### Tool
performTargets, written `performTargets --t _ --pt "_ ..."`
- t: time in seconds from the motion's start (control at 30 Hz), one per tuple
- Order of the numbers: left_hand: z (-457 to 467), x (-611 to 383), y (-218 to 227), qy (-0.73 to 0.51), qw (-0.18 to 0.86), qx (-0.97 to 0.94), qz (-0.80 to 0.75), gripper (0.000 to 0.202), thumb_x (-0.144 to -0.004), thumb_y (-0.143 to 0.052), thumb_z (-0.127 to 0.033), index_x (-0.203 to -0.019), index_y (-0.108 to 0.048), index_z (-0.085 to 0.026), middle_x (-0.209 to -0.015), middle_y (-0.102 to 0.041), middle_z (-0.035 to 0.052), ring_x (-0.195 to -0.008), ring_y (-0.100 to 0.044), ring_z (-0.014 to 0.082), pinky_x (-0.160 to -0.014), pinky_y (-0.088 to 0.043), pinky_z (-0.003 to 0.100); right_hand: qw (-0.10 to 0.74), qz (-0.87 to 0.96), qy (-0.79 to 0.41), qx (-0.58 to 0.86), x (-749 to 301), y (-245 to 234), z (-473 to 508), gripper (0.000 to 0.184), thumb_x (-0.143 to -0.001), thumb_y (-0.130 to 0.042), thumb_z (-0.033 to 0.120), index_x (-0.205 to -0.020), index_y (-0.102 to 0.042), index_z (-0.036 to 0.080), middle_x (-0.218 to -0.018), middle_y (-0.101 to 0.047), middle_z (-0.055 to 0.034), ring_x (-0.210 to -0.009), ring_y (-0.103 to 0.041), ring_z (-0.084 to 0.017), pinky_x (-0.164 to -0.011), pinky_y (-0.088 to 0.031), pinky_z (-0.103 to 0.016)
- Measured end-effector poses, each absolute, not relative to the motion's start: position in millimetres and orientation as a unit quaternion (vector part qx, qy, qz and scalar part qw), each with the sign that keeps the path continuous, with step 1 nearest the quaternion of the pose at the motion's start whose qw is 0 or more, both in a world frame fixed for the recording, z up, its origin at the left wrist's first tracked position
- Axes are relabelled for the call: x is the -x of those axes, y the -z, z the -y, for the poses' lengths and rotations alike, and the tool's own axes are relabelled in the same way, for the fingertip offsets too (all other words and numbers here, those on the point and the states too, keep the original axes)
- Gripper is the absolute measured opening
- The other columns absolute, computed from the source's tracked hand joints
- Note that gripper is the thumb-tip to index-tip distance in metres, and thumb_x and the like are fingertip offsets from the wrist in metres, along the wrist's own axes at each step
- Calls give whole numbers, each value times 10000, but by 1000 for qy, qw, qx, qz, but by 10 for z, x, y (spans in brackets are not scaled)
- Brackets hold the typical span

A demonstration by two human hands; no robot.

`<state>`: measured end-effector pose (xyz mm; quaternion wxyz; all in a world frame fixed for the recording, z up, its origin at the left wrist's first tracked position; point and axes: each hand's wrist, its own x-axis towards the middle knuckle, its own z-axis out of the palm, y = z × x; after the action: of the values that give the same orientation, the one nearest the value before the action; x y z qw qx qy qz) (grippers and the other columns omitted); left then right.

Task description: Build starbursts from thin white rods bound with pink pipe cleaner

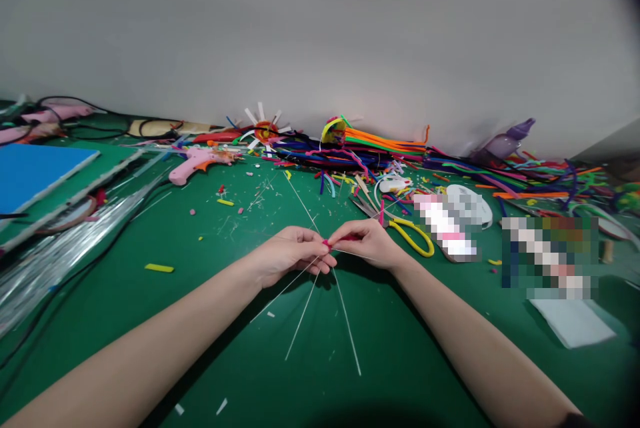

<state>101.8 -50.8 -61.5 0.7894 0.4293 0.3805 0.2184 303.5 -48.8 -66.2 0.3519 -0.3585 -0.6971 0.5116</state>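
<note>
In front of me, thin white sticks [347, 321] cross and fan out from one point above the table. My left hand [287, 256] is closed, its thumb and fingers pinching the sticks where they meet. A magenta fuzzy pipe cleaner [326, 245] lies at that crossing. From the right, my right hand [370, 243] pinches the pipe cleaner beside my left fingertips. Part of the pipe cleaner is hidden in my right fingers, and a pink end stands up behind that hand. Just beyond my right hand lie scissors with yellow handles [423, 241].
A pink glue gun [193, 163] with a black cord lies at the left, near clear plastic strips [85, 241] and a blue board [40, 171]. Pipe cleaners [385, 140] pile along the wall. A white spool [469, 205] and folded white paper [573, 321] lie at the right.
</note>
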Motion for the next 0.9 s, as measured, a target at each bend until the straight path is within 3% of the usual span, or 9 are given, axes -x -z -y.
performTargets --t 0.33,0.9 --pt "522 -1048 574 -234 771 -434 -403 204 -731 -711 -320 -764 -644 -130 -819 -735 107 -704 -688 158 -666 -494 272 361 683 -511 377 -3032 701 460 135 -752 -703 307 -837 -728 205 -850 -723 -21 -792 -662 -127 -765 -526 -261" --pt "537 -1080 594 -311 801 -374 -350 218 -722 -743 -320 -725 -616 -143 -703 -705 31 -605 -634 90 -637 -466 225 452 612 -506 405 -2895 649 513 137 -673 -757 318 -737 -719 204 -780 -729 -26 -735 -668 -142 -739 -540 -309"
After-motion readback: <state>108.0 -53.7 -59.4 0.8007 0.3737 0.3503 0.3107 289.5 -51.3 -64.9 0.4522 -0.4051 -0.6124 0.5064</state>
